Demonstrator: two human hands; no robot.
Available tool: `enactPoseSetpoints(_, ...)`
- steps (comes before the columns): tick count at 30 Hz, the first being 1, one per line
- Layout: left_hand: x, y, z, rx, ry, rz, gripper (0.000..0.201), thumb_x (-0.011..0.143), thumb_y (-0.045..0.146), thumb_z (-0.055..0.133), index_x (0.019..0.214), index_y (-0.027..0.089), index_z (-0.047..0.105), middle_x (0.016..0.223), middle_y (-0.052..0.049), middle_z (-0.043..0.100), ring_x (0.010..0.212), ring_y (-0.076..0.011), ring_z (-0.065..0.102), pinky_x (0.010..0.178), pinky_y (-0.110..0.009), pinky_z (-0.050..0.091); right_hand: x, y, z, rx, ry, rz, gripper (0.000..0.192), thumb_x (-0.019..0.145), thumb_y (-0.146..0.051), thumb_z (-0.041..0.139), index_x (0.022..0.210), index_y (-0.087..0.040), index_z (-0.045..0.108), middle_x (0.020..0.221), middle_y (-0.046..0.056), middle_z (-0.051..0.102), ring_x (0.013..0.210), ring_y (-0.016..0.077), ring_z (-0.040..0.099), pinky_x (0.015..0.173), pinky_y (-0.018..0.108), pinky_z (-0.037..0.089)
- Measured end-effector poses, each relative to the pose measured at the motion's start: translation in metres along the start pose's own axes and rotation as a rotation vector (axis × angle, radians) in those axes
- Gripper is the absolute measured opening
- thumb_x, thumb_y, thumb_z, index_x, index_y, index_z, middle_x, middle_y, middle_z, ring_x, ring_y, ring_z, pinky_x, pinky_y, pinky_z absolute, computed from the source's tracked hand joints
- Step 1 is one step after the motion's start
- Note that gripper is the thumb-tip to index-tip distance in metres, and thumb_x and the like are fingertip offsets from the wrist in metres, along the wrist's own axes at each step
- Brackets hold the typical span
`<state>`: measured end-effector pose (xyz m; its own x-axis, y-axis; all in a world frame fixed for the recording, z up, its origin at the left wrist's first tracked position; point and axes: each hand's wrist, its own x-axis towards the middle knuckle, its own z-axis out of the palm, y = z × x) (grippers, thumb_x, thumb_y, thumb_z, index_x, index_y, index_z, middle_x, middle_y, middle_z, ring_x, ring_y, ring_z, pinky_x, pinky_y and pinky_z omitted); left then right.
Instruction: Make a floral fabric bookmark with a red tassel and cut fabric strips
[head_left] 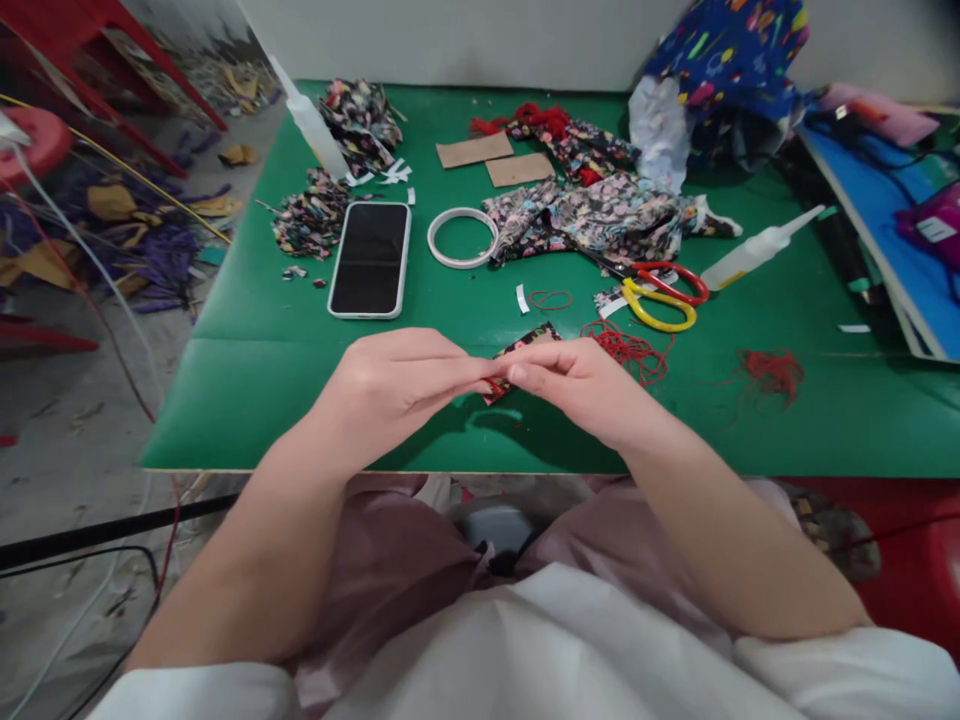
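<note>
A small flat piece of dark floral fabric with a tan face (pixel 541 336) is at my fingertips, near the table's front edge. My left hand (pixel 405 385) pinches in from the left, its fingers straight and pressed together. From the right, my right hand (pixel 581 385) pinches with thumb and index finger. The fingertips of both hands meet over the piece and cover its middle. A bit of red shows under the left fingertips; whether it is cord I cannot tell. Just beyond my right hand lies a tangle of red cord (pixel 634 350).
On the green table (pixel 247 385) lie a phone (pixel 370 262), a tape roll (pixel 437 248), red-and-yellow scissors (pixel 660 305), floral fabric (pixel 600 215) and tan cards (pixel 474 150). Glue bottles (pixel 754 257) stand or lean at both sides. Red threads (pixel 772 372) lie at right, near a blue folder (pixel 874 200).
</note>
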<state>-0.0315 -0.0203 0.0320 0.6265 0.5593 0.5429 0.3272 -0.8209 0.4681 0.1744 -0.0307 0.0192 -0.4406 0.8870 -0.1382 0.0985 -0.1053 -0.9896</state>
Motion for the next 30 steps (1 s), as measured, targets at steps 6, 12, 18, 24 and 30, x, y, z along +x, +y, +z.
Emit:
enactPoseSetpoints(6, 0.0002, 0.0008, -0.0011, 0.061, -0.050, 0.014, 0.025, 0.081, 0.013, 0.061, 0.104, 0.023, 0.065, 0.083, -0.001, 0.070, 0.074, -0.0103, 0.063, 0.067, -0.018, 0.049, 0.0019, 0.0022, 0.0076, 0.177, -0.021, 0.100, 0.023, 0.066, -0.038, 0.073, 0.076, -0.018, 0.072, 0.074, 0.001, 0.071, 0.073, 0.0125, 0.063, 0.071, 0.025, 0.048)
enactPoseSetpoints(12, -0.0005, -0.0016, -0.0005, 0.060, -0.054, 0.032, 0.022, 0.080, 0.015, 0.062, 0.102, 0.019, 0.065, 0.084, -0.004, 0.069, 0.073, -0.0110, 0.062, 0.064, -0.020, 0.049, 0.0022, 0.0045, 0.0089, 0.284, -0.037, 0.126, 0.012, 0.067, -0.028, 0.073, 0.069, -0.017, 0.070, 0.066, -0.001, 0.069, 0.065, 0.0097, 0.061, 0.067, 0.023, 0.047)
enactPoseSetpoints(18, 0.0002, -0.0011, -0.0039, 0.025, -0.106, -0.019, 0.017, 0.084, 0.020, 0.058, 0.099, 0.022, 0.066, 0.086, -0.004, 0.070, 0.076, -0.0113, 0.063, 0.066, -0.020, 0.050, 0.0025, 0.0025, 0.0076, 0.239, -0.056, 0.123, 0.015, 0.070, -0.029, 0.071, 0.064, -0.016, 0.067, 0.065, -0.001, 0.065, 0.065, 0.0093, 0.057, 0.067, 0.024, 0.045)
enactPoseSetpoints(24, 0.0001, -0.0003, -0.0036, 0.077, -0.129, -0.050, 0.013, 0.085, 0.021, 0.056, 0.094, 0.022, 0.067, 0.084, -0.003, 0.070, 0.077, -0.0113, 0.064, 0.068, -0.020, 0.049, 0.0017, 0.0000, 0.0061, 0.135, -0.059, 0.118, 0.012, 0.075, -0.023, 0.064, 0.065, -0.016, 0.066, 0.067, 0.000, 0.064, 0.068, 0.0103, 0.057, 0.068, 0.024, 0.044)
enactPoseSetpoints(30, -0.0023, -0.0012, -0.0030, 0.165, -0.111, 0.000, 0.012, 0.085, 0.019, 0.056, 0.091, 0.018, 0.066, 0.084, -0.005, 0.070, 0.076, -0.0125, 0.063, 0.068, -0.022, 0.049, 0.0006, -0.0003, 0.0040, 0.127, -0.098, 0.123, 0.016, 0.077, -0.024, 0.061, 0.064, -0.016, 0.064, 0.070, 0.000, 0.064, 0.068, 0.0096, 0.057, 0.069, 0.024, 0.045)
